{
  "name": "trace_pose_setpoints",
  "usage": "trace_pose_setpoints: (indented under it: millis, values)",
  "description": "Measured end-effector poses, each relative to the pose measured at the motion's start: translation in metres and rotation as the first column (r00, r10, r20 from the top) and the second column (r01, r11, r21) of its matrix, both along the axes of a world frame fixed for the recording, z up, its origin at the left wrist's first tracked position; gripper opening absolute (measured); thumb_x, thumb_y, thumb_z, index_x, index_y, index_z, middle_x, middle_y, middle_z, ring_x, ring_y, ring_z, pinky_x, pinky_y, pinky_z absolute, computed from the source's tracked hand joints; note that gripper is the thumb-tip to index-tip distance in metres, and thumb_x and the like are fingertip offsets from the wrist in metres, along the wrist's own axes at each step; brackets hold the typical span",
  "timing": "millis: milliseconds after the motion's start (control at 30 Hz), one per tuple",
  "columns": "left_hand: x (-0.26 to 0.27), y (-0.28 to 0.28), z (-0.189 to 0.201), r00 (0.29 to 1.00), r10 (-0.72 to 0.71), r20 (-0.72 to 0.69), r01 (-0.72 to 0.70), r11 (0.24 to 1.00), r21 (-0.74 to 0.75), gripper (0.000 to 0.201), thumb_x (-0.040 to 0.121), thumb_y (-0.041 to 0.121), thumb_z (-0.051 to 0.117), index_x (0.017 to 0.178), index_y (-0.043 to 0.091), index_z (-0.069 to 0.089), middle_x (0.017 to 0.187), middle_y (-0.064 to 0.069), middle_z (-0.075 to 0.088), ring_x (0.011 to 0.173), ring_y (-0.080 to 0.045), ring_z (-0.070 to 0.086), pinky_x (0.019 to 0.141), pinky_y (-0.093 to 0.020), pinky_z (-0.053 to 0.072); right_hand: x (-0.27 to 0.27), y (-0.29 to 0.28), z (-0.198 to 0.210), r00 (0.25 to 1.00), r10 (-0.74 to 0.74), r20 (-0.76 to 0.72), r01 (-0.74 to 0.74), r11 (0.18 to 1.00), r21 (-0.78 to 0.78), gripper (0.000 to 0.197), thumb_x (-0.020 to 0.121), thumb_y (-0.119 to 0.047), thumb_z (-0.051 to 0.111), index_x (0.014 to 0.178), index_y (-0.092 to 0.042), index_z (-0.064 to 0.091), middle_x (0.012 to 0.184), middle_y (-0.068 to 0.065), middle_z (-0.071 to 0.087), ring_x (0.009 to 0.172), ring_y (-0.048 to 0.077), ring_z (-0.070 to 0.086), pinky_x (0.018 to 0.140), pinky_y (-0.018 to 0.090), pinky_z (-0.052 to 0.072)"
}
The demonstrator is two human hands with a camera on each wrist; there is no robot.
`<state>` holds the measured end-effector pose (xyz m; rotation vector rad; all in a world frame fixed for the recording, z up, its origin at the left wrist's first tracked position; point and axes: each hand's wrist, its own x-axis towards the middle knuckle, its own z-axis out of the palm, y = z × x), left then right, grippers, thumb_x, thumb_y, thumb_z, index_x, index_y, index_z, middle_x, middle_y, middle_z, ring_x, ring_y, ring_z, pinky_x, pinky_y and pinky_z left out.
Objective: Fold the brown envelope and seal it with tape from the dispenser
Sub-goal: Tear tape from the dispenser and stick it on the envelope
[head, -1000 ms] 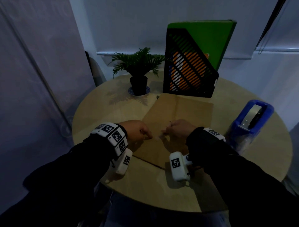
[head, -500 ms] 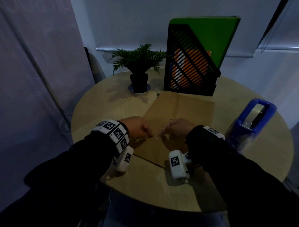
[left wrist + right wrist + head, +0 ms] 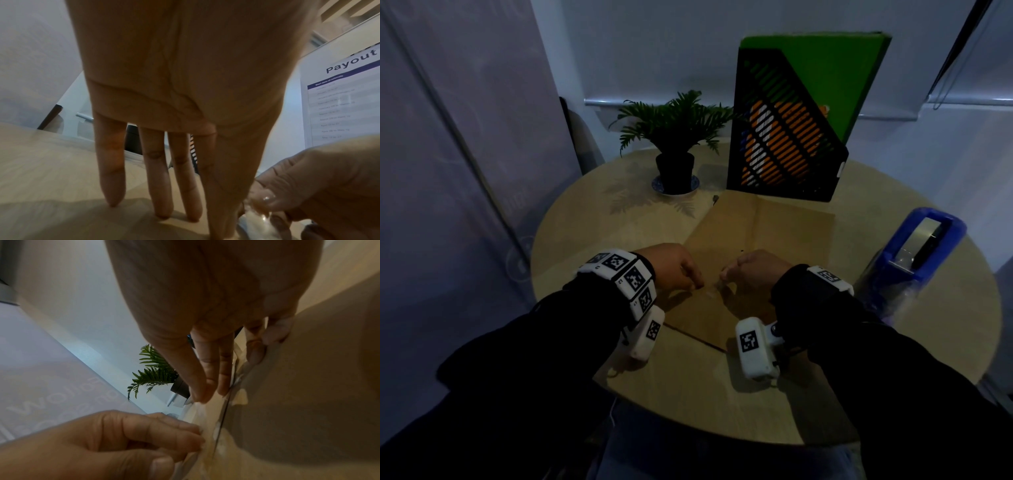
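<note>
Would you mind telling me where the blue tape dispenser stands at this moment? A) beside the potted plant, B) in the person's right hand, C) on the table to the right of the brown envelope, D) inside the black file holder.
C: in the head view the blue tape dispenser stands on the table, right of the brown envelope, untouched by either hand.
</note>
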<state>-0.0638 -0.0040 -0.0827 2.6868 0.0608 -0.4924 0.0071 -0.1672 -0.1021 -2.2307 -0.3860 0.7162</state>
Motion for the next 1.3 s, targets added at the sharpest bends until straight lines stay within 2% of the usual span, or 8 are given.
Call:
trace_pose_setpoints:
  millis: [100,367,533,633,767,967,1133,1300]
  values:
    - [0.001,0.0,0.0,1.0,0.013,-0.007,-0.013,1.0,-0.004,0.026,0.089,0.015,0.063,0.114,0.017,0.07,0.124,0.002,0.063,0.104,-0.009,0.055,0.098,-0.024,0.04,0.0,0.0,-0.001,1.0,0.003,0.008,-0.002,1.0,-0.003,0.034,0.089,-0.019,0.063,0.114,0.004,0.066,0.124,0.019,0.063,0.105,0.029,0.06,0.095,0.038,0.049]
    - [0.009,0.002,-0.005,1.0,0.017,-0.014,-0.017,0.999,0.029,0.023,0.087,0.021,0.066,0.109,0.02,0.073,0.12,0.003,0.068,0.111,-0.013,0.06,0.101,-0.032,0.044,-0.002,0.001,-0.004,1.0,-0.027,-0.004,0.027,1.0,-0.006,0.032,0.087,-0.02,0.064,0.115,-0.004,0.067,0.124,0.017,0.065,0.119,0.032,0.059,0.092,0.033,0.049]
    - [0.014,0.001,-0.008,0.999,0.037,0.003,-0.037,0.998,0.052,0.019,0.085,0.024,0.069,0.103,0.022,0.075,0.112,0.005,0.071,0.104,-0.013,0.063,0.098,-0.034,0.047,-0.007,-0.001,0.0,0.999,-0.033,0.008,0.033,0.999,0.014,0.001,0.087,-0.017,0.063,0.087,-0.017,0.063,0.123,0.017,0.065,0.118,0.032,0.06,0.091,0.032,0.049]
    - [0.016,0.0,-0.009,0.998,0.056,0.009,-0.057,0.997,0.051,0.017,0.083,0.024,0.071,0.099,0.022,0.077,0.108,0.004,0.072,0.102,-0.013,0.064,0.097,-0.037,0.049,-0.008,-0.002,0.0,1.0,-0.02,0.023,0.019,0.999,0.05,0.022,0.088,-0.012,0.063,0.066,-0.014,0.063,0.121,0.015,0.066,0.116,0.027,0.06,0.096,0.035,0.048]
    - [0.016,-0.002,-0.009,0.996,0.083,0.017,-0.084,0.995,0.056,0.015,0.082,0.024,0.072,0.095,0.021,0.077,0.104,0.004,0.073,0.099,-0.014,0.065,0.095,-0.036,0.05,-0.007,-0.003,-0.004,0.999,-0.015,0.047,0.012,0.998,0.056,0.028,0.086,-0.012,0.065,0.059,-0.017,0.063,0.117,0.011,0.069,0.113,0.023,0.061,0.097,0.034,0.048]
    - [0.015,-0.008,-0.007,0.99,0.139,0.02,-0.14,0.988,0.066,0.011,0.08,0.027,0.074,0.089,0.022,0.079,0.096,0.005,0.075,0.093,-0.015,0.067,0.09,-0.037,0.054,-0.005,-0.002,-0.009,0.998,-0.027,0.051,0.023,0.997,0.07,0.028,0.086,-0.011,0.064,0.058,-0.017,0.064,0.115,0.008,0.069,0.11,0.024,0.062,0.099,0.04,0.051]
    - [0.015,-0.015,-0.002,0.987,0.158,0.011,-0.158,0.982,0.105,0.018,0.076,0.032,0.077,0.088,0.018,0.079,0.094,0.003,0.075,0.093,-0.017,0.068,0.085,-0.035,0.055,-0.004,-0.001,-0.009,0.998,-0.023,0.056,0.02,0.999,0.05,0.013,0.087,-0.013,0.063,0.086,-0.006,0.075,0.116,0.007,0.069,0.11,0.023,0.062,0.097,0.036,0.05]
    - [0.015,-0.023,0.002,0.982,0.187,0.0,-0.184,0.968,0.168,0.037,0.072,0.043,0.078,0.091,0.011,0.077,0.096,-0.006,0.074,0.088,-0.022,0.068,0.072,-0.032,0.051,-0.004,-0.001,-0.009,0.997,0.006,0.075,-0.008,1.0,0.028,0.018,0.088,-0.013,0.061,0.074,-0.011,0.071,0.117,0.008,0.069,0.101,0.022,0.063,0.088,0.033,0.051]
